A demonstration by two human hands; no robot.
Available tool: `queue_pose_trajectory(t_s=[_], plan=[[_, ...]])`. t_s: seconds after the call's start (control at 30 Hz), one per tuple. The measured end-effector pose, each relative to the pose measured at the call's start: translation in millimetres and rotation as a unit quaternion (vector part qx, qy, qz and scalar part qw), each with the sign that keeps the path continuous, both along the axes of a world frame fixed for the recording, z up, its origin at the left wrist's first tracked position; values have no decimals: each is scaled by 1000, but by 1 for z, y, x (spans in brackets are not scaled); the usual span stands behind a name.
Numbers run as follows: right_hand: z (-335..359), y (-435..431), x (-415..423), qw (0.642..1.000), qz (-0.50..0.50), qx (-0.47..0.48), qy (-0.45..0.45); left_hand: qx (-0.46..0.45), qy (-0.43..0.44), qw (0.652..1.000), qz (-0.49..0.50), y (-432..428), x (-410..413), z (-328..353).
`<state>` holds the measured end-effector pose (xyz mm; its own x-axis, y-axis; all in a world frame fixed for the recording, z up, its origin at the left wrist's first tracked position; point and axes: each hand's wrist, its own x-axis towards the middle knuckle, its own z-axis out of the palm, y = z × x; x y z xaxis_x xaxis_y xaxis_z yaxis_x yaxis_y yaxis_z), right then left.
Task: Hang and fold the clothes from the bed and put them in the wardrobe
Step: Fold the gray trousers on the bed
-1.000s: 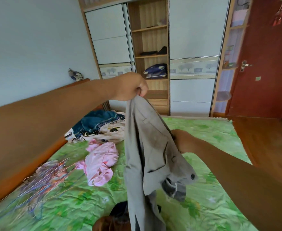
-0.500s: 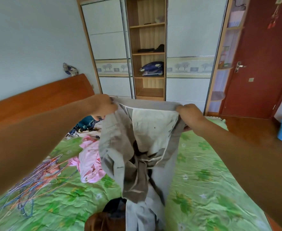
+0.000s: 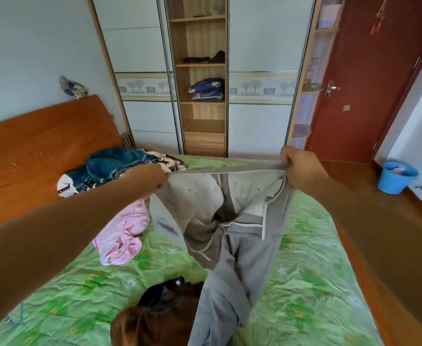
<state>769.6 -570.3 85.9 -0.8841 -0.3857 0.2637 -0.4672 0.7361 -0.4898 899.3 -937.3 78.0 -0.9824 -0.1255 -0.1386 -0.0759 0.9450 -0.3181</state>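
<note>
The bed (image 3: 317, 283), under a green floral cover, fills the lower part of the view. The wardrobe (image 3: 135, 46) stands beyond its far end, with open shelves between two closed sliding doors. A pair of grey trousers (image 3: 232, 245) hangs above the middle of the bed. It is stretched taut at the waist between both hands, pale inner lining toward the camera, legs dropping toward the near edge. Both arms extend forward at roughly equal height. The left hand (image 3: 152, 176) pinches the left end of the waist, fingers curled; its fingertips are blurred and hard to make out. The right hand (image 3: 302, 168) grips the right end in a closed fist, knuckles up. The trouser legs run off the bottom edge, so the cuffs are cut off. A blue garment (image 3: 115, 166) lies bunched near the headboard (image 3: 42, 136). A pink garment (image 3: 122, 233) lies just beside the trousers, partly covered by the left forearm. A brown garment (image 3: 155, 325), cut off at the bottom, and a dark garment (image 3: 165, 290) lie against the trouser legs.
</note>
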Motion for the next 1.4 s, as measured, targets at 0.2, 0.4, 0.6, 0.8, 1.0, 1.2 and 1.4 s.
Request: queue_pose_trajectory(t_s=[0.2, 0.4, 0.6, 0.8, 1.0, 1.2, 1.4], plan=[[-30, 17, -1, 999, 22, 26, -27, 72, 31, 996, 31, -20, 11, -45], [-63, 33, -3, 941, 85, 322, 64, 17, 70, 997, -18, -7, 23, -77], [-83, 36, 7, 907, 86, 366, 190, 33, 29, 999, -24, -2, 33, -113], [-93, 30, 9, 924, 35, 352, 147, 87, 10, 993, -76, 10, 37, -132], [-61, 36, 16, 930, -65, 315, 180, 205, 96, 969, -103, 12, 16, -96], [0, 44, 14, 903, -122, 312, 269, 119, 88, 980, -131, 21, -21, -14], [73, 66, 10, 897, -178, 243, 324, 47, 192, 967, -163, 46, -33, 85]])
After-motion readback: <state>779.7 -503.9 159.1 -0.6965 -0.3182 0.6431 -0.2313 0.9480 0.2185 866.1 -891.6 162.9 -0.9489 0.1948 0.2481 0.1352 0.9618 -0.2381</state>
